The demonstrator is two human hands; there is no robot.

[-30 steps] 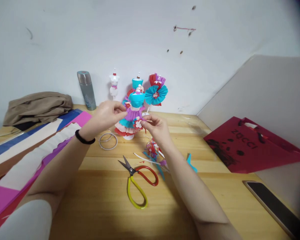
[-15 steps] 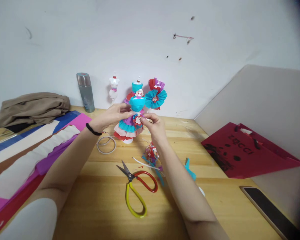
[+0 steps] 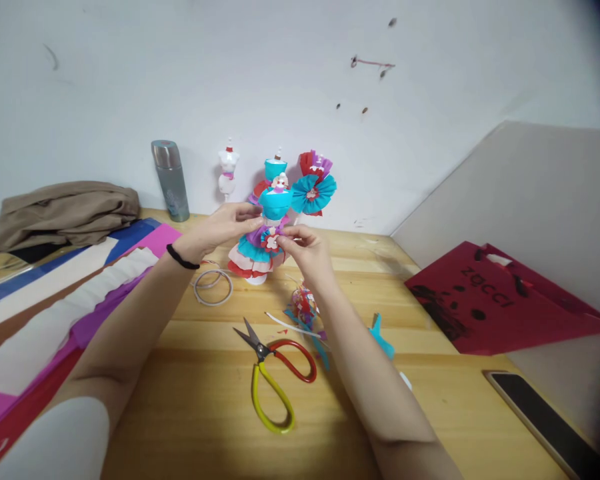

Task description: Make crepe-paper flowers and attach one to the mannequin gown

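Observation:
A small doll dress form point(image 3: 276, 204) stands in front of me, with a turquoise top and a layered skirt point(image 3: 253, 256) in purple, turquoise, pink and red. My left hand point(image 3: 230, 225) grips it at the waist from the left, its fingertips partly behind the form. From the right, my right hand point(image 3: 307, 252) pinches a small red and blue flower decoration point(image 3: 271, 240) with a pale centre, held against the skirt's front just below the waist. Scissors point(image 3: 263, 350) with one red and one yellow handle lie spread on the table nearer to me.
Behind are a bare white dress form point(image 3: 228, 172), another dressed one and a big turquoise paper flower point(image 3: 312, 193). Left: coloured paper sheets point(image 3: 55, 303), brown cloth point(image 3: 70, 212), a flask point(image 3: 171, 181), a wire coil point(image 3: 213, 288). Right: scraps point(image 3: 304, 307), a red bag point(image 3: 500, 303), a phone point(image 3: 543, 420).
My right hand has shifted the flower decoration slightly left and turned it against the skirt. The left hand keeps its hold at the waist. The whole view has tilted a little.

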